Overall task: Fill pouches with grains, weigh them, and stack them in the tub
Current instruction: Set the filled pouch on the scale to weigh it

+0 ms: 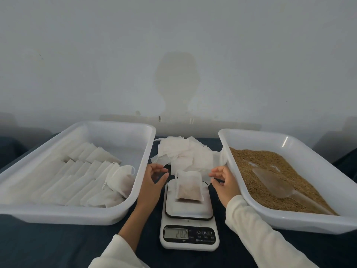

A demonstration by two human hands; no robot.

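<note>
I've got the filled pouch (189, 187) lying alone on the scale (189, 215), left hand (152, 182) and right hand (225, 182) flanking it, fingers loosely apart, touching nothing so the blurry readout, maybe 20-something, settles.

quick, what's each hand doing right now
Left hand: open, holding nothing, just left of the pouch on the scale.
Right hand: open, holding nothing, just right of it.

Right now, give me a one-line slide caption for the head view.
Filled white fabric pouch rests on the white digital scale between both open hands, left and right.
</note>
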